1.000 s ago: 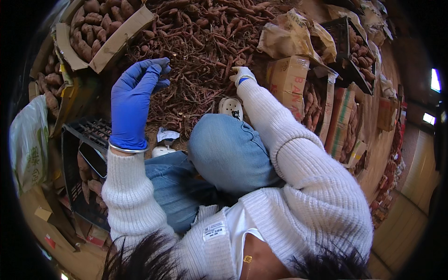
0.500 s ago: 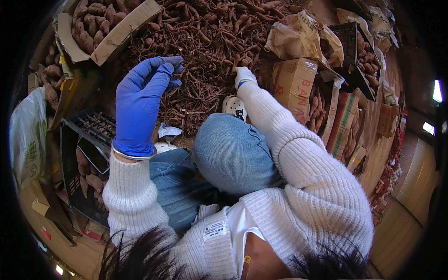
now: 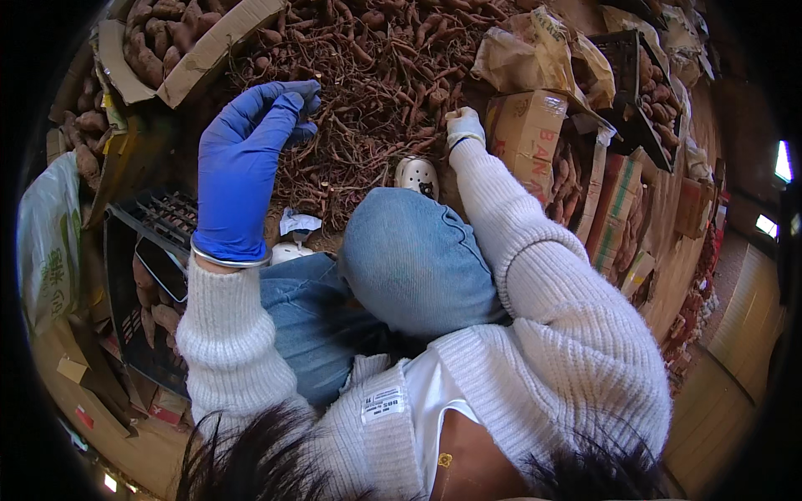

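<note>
My left hand (image 3: 242, 154), in a blue glove, hovers over the left side of a heap of sweet potatoes (image 3: 380, 71) with stringy roots. Its fingers are curled inward and pressed together; a small pale tip shows by the fingertips, but I cannot make out what they hold. At the heap's right edge is my right hand (image 3: 464, 125) in a whitish glove, its fingers closed. Whatever is in them, if anything, is hidden. Thin cut roots and stems (image 3: 334, 179) lie between the hands, in front of my knee.
A cardboard box of sweet potatoes (image 3: 219, 52) stands at far left. Below it is a black plastic crate (image 3: 138, 305) with a phone (image 3: 160, 269) on top. To the right are a cardboard box (image 3: 526, 138), crumpled brown paper (image 3: 522, 54) and another black crate (image 3: 622, 63).
My right hand has moved right, away from the heap's middle, and slightly up. My left hand has shifted a little left and up, with its fingers still curled.
</note>
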A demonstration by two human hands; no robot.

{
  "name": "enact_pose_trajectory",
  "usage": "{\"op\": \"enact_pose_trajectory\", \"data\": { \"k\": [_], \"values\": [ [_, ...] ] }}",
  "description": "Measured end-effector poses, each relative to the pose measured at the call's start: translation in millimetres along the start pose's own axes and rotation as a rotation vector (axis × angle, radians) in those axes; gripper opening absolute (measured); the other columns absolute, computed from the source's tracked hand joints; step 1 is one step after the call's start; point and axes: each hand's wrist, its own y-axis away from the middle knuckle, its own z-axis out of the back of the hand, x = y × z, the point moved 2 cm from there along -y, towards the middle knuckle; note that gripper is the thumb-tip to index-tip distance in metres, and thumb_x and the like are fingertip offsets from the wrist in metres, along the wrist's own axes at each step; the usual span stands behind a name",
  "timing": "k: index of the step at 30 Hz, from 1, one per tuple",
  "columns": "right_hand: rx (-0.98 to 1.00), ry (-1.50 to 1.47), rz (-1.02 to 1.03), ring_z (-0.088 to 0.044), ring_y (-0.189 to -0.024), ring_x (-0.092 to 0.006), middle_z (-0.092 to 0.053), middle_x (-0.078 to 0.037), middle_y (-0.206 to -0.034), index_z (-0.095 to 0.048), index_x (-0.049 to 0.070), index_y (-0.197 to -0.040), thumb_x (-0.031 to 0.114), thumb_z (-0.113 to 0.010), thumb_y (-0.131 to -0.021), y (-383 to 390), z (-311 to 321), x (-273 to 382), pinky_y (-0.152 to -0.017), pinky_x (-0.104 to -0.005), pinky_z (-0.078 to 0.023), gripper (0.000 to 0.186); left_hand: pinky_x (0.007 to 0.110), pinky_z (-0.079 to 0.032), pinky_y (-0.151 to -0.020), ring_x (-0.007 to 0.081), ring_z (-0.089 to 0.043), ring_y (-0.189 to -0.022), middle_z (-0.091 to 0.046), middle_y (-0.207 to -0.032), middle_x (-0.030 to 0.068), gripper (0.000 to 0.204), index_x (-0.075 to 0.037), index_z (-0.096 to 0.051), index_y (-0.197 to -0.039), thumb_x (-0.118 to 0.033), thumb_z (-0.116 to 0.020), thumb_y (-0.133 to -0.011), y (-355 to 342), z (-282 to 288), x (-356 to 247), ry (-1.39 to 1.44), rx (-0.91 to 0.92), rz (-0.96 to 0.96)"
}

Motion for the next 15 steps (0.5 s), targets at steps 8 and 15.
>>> {"op": "enact_pose_trajectory", "data": {
  "k": [8, 15],
  "values": [
    [0.250, -0.387, 0.048, -0.061, -0.070, -0.0205, -0.068, -0.010, -0.090, -0.069, 0.008, -0.091, -0.003, -0.050, -0.081, -13, -47, -21, -0.068, -0.0296, -0.049, 0.024, 0.023, -0.053, -0.075, 0.0130, -0.064, -0.085, -0.067, -0.095, 0.0090, 0.020, -0.002, -0.064, -0.106, -0.011, -0.056, -0.090, -2, 2, 3, 0.002, 0.023, -0.016],
    [0.373, -0.049, 0.225, -0.064, -0.079, -0.0180, -0.068, -0.009, -0.095, -0.070, 0.008, -0.095, -0.004, -0.054, -0.080, -10, -47, 8, -0.074, -0.0272, -0.049, 0.025, 0.024, -0.053, -0.074, 0.0127, -0.063, -0.085, -0.067, -0.095, 0.0084, 0.019, -0.002, -0.064, -0.105, -0.012, -0.057, -0.090, -3, 1, 1, -0.009, 0.010, -0.014]
  ]
}}
